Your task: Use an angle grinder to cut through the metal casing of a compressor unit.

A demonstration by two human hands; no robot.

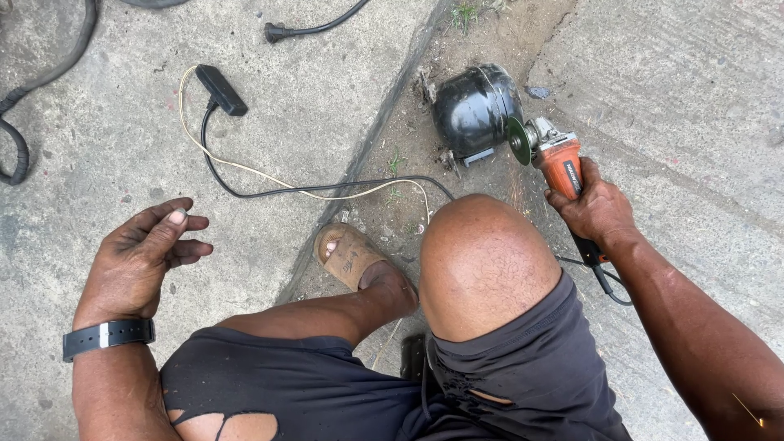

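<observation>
Two hands, only one of them busy. Far left, a thick dark hose (16, 139) curls along the concrete, well clear of everything. The left hand (143, 257) hovers above the ground with loosely curled fingers (175, 219) gripping nothing, a dark watch (108, 335) on the wrist. I would say it serves best out there as a counterweight, away from the disc. Beyond it lie a black plug block (220, 90) and its black cord (269, 192), tangled with a pale wire (245, 167) that runs toward the sandalled foot (353, 257). Those leads cross the dirt strip just short of the work and could snag a shifting leg.

Past the raised bare knee (482, 261), the black round metal housing (475, 110) sits in the dirt seam between slabs. The green disc (518, 140) of the orange angle grinder (559, 163) touches its right side near a small bracket. The right hand (598, 211) is wrapped fully around the grinder body. One-handed, it looks prone to kicking, so a steady wrist and light pressure seem wise. The knee is close, and the housing lies loose and may roll.
</observation>
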